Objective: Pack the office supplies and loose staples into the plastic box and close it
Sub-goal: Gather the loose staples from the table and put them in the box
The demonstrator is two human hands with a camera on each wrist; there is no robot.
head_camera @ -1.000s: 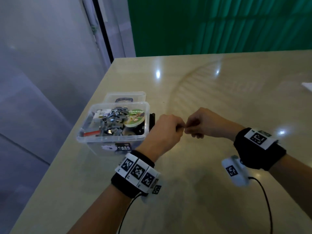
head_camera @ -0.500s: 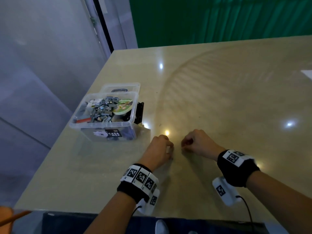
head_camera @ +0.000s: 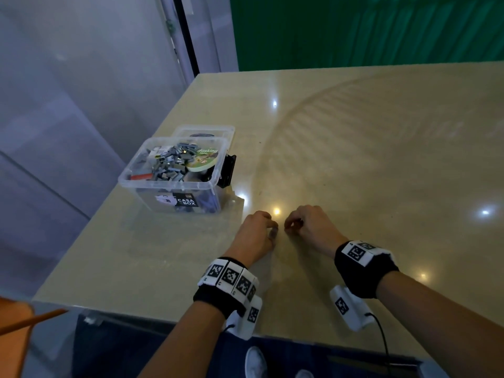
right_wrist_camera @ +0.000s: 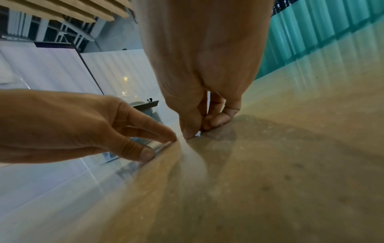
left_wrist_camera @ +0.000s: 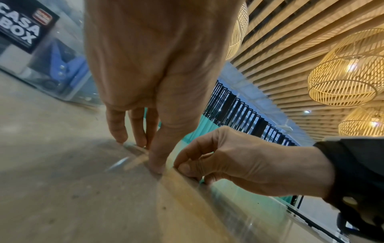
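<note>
Hands were seen side by side on the table, fingertips down, near the open box.

Fingers of the left hand (head_camera: 255, 233) were curled down onto the table (head_camera: 381, 159), with something small and blurred beneath them; whether it was gripped could not be told. The right hand (head_camera: 309, 227) was placed just beside it, thumb and forefinger pinched at the surface on what could not be made out. The plastic box (head_camera: 174, 184) stood open to the left, filled with staples (head_camera: 170, 166) and a tape roll (head_camera: 203, 159). Its lid (head_camera: 207, 130) lay behind it, and a black object (head_camera: 227, 170) leaned against its right side.
</note>
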